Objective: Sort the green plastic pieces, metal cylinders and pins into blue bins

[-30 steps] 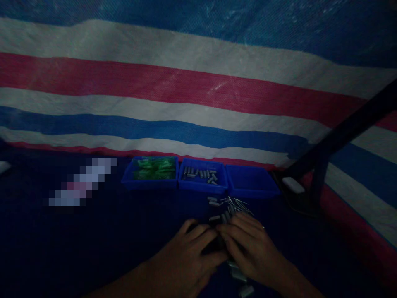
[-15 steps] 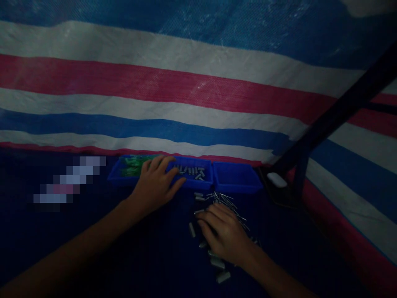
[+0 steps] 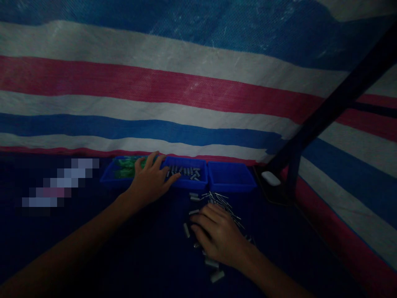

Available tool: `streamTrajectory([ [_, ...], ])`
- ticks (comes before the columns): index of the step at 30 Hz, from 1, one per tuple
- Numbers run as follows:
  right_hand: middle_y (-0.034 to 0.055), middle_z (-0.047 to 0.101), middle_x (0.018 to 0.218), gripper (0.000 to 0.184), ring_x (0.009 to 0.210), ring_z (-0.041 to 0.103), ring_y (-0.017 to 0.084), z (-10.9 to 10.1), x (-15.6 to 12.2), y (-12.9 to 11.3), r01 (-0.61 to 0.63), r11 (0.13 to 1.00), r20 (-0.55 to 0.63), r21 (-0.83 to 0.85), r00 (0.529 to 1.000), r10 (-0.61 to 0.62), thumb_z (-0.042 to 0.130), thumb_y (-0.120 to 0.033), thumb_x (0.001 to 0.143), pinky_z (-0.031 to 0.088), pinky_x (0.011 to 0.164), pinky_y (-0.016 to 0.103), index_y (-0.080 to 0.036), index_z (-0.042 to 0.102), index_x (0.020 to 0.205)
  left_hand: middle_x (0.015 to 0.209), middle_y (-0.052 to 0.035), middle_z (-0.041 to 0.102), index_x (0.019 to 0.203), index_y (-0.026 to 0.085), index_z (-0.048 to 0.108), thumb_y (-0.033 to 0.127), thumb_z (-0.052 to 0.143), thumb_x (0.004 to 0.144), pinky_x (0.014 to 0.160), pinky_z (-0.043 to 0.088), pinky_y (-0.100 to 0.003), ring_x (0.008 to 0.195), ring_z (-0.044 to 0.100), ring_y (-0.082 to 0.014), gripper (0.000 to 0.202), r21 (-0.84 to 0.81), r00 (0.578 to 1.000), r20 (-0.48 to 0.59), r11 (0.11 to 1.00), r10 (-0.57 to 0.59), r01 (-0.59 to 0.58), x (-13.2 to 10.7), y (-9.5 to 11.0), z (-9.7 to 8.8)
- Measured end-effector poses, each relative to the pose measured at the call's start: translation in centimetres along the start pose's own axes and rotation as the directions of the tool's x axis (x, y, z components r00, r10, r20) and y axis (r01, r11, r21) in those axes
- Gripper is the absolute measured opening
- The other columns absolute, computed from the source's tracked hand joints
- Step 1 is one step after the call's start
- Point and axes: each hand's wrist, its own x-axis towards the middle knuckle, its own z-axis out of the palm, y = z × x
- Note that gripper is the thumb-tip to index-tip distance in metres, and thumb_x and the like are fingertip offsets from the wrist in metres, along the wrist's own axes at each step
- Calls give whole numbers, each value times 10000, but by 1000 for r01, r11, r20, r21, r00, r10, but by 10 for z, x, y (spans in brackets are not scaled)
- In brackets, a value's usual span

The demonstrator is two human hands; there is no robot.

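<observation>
Several metal cylinders (image 3: 217, 276) before the middle blue bin (image 3: 189, 184)
Left hand (image 3: 151, 176), spread with nothing visibly held, at the bin's left end; right hand (image 3: 218, 229) half-curled over cylinders and thin rods (image 3: 226, 202), seemingly placed for reach, its grip hidden.

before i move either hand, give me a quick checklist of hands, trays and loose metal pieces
1. Left hand open: ok, fingers spread at the left and middle trays.
2. Right hand free of any piece: cannot tell, palm hidden.
3. Middle blue plastic tray holding small grey metal cylinders: ok.
4. Heaped green pieces in the left blue plastic tray fully visible: not ok, left hand blocks part.
5. Thin silver metal rods inside a tray: not ok, they lie on the dark blue table beside the right hand.
</observation>
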Motion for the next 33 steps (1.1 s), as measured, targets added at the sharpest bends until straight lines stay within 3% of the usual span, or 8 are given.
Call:
streamTrajectory([
  [5, 51, 603, 863, 195, 888, 493, 218, 3, -5, -20, -74, 984, 59, -160, 995, 84, 558, -337, 791, 361, 832, 397, -200, 595, 925, 1152, -98, 543, 873, 197, 614, 333, 463, 845, 909, 282, -506, 1176, 370, -311, 206, -143, 981, -158, 981, 110, -133, -37, 12, -7],
  [8, 51, 595, 882, 137, 893, 487, 212, 8, -4, -28, -72, 976, 123, -205, 988, 99, 512, -202, 809, 377, 822, 383, -190, 570, 933, 1069, -64, 586, 907, 208, 584, 230, 455, 849, 890, 308, -435, 1125, 427, -256, 143, -316, 957, -138, 905, 254, -286, -63, 26, -9],
  [11, 54, 583, 888, 160, 873, 483, 192, 12, -1, -29, -43, 983, 157, -176, 985, 71, 457, -89, 803, 399, 805, 351, -172, 552, 901, 968, -43, 613, 990, 205, 541, 142, 408, 852, 891, 310, -398, 1025, 495, -202, 202, -467, 936, -57, 820, 346, -331, -79, 35, -9],
  [17, 51, 563, 855, 137, 846, 484, 169, 15, 1, -30, 0, 999, 126, -40, 992, 5, 426, -75, 820, 416, 812, 327, -163, 521, 867, 1015, -56, 593, 1123, 205, 451, 111, 449, 798, 843, 350, -373, 952, 522, -190, 338, -597, 939, 105, 776, 328, -204, -92, 33, -8],
  [22, 32, 547, 781, 129, 783, 488, 158, 14, 5, -32, -80, 984, -39, 159, 995, 87, 402, -93, 838, 430, 713, 308, -182, 491, 809, 873, -19, 611, 923, 207, 530, 184, 463, 843, 743, 382, -316, 844, 538, -168, 106, -631, 962, 99, 764, 253, -136, -92, 29, -4],
  [25, 34, 564, 811, 109, 803, 496, 157, 12, 9, -34, -111, 966, -111, 235, 984, 140, 428, -118, 840, 437, 697, 299, -181, 503, 886, 842, -12, 621, 903, 209, 557, 240, 457, 866, 720, 386, -296, 809, 543, -156, 111, -652, 977, 53, 749, 204, -121, -91, 26, -2],
  [28, 45, 588, 866, 151, 846, 499, 163, 11, 12, -36, -56, 979, -117, 195, 990, 80, 466, -129, 829, 437, 741, 311, -171, 516, 965, 814, -6, 628, 883, 211, 579, 256, 430, 880, 715, 391, -287, 773, 551, -147, 155, -679, 988, 52, 731, 144, -71, -89, 24, -2],
  [33, 47, 606, 849, 145, 819, 503, 169, 7, 20, -31, -3, 1000, -113, 31, 994, 6, 453, -127, 829, 416, 748, 337, -164, 549, 931, 739, 2, 616, 815, 207, 596, 275, 356, 903, 717, 407, -298, 728, 551, -147, 264, -701, 976, 189, 711, 111, 55, -86, 22, -2],
])
